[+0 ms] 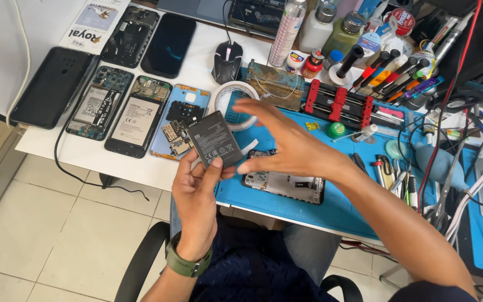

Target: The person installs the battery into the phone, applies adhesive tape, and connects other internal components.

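Observation:
My left hand (197,193) holds a flat black phone battery (214,138) by its lower edge, tilted up above the table's front edge. Just to the right of the battery, my right hand (286,142) hovers with fingers spread and nothing in it. Under the right hand an opened phone frame (286,184) lies on the blue work mat (320,210). A roll of white tape (231,100) sits behind the battery.
Several opened phones and back covers (135,117) lie in rows on the white table at left. A black mouse (227,60), bottles (286,28), a red and black clamp (339,106), screwdrivers and tweezers (392,173) and cables crowd the back and right.

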